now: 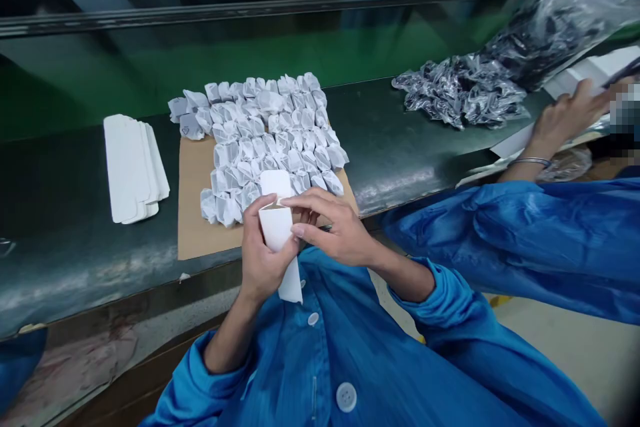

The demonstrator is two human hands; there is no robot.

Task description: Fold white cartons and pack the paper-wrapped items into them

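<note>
In front of my chest is a small white carton [278, 230], tilted, with its top end open and a flap standing up. My left hand [263, 255] is wrapped round its body. My right hand [336, 223] is at the opening, its index finger against the flap edge and its thumb on the carton's side. The inside of the carton is mostly hidden. Just beyond my hands, rows of small items wrapped in white paper [270, 123] lie on a brown cardboard sheet [193, 213].
Flat white cartons [133, 170] are stacked at the left on the dark green bench [373, 140]. Clear-bagged dark items [463, 90] are heaped at the right, near a large plastic bag [565, 13]. A co-worker's hand [565, 117] works with white cartons at the far right.
</note>
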